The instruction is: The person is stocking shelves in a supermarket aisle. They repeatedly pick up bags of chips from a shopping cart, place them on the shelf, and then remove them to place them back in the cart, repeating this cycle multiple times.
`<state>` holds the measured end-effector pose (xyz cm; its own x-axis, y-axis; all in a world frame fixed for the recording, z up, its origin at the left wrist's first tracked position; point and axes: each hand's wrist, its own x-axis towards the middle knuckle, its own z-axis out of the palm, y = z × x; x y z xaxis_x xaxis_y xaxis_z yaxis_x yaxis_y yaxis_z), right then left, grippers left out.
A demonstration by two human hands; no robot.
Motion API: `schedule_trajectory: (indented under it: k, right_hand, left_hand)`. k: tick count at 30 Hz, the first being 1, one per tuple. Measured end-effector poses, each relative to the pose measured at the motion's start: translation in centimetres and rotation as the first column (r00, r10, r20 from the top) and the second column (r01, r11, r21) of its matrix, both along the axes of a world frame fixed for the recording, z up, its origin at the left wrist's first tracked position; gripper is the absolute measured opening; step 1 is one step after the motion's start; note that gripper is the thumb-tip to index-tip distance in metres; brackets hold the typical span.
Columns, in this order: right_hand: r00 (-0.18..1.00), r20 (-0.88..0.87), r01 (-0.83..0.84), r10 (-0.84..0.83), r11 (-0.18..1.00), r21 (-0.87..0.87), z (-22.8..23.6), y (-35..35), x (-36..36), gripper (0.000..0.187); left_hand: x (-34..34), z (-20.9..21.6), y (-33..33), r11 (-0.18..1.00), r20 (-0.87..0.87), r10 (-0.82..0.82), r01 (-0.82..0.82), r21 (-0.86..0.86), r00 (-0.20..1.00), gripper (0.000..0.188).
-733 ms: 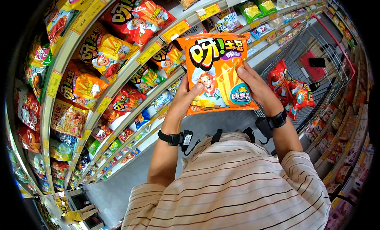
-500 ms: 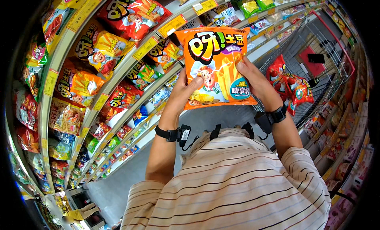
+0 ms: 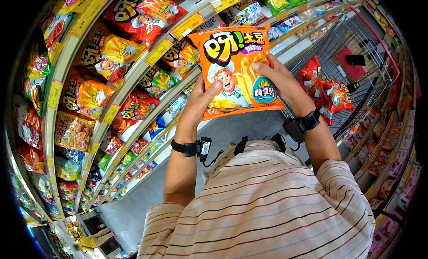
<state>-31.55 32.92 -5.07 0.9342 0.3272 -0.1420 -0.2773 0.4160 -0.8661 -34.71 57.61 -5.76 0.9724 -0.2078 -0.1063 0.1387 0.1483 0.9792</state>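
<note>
I hold an orange snack bag [image 3: 232, 58] with a cartoon chef and fries on it, up in front of me with both hands. My left hand [image 3: 198, 105] grips its lower left edge, thumb on the front. My right hand [image 3: 278, 82] grips its right side, fingers spread over the front. Each wrist wears a black band with a small device. The bag is upright, its printed face toward me, between the shelves and the cart.
Curved shelves [image 3: 147, 65] of red, yellow and orange snack bags fill the left and top. A wire shopping cart [image 3: 352, 87] at the right holds red snack bags [image 3: 327, 91]. More shelves [image 3: 383, 156] line the right side of the grey aisle floor [image 3: 147, 196].
The bag and both hands have risen slightly and shifted a little left in view; my right fingers moved further across the bag's front.
</note>
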Motion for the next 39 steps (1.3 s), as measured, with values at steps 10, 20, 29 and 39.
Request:
schedule_trajectory:
  k: [10, 20, 29, 39]
  right_hand:
    - [0.998, 0.056, -0.019, 0.020, 1.000, -0.014, -0.1, -0.1, 0.7, 0.061]
    - [0.988, 0.141, -0.060, 0.058, 0.998, 0.013, 2.2, 0.1, 0.7, 0.065]
    - [0.932, 0.303, -0.189, 0.201, 0.980, -0.067, 5.5, 0.2, 0.4, 0.079]
    - [0.850, 0.456, -0.171, 0.263, 0.957, -0.233, 7.6, 2.4, 1.1, 0.096]
  left_hand:
    - [-0.3, 0.4, 0.3, 0.999, 0.041, -0.002, 0.001, 0.035, 0.999, 0.087]
    - [-0.3, 2.5, 1.0, 0.994, 0.084, 0.104, -0.101, -0.043, 0.991, 0.091]
    - [-0.5, 6.2, 2.2, 0.977, 0.163, 0.204, -0.190, -0.099, 0.965, 0.088]
    - [-1.2, 11.0, 3.9, 0.970, 0.349, 0.202, -0.237, 0.061, 0.915, 0.085]
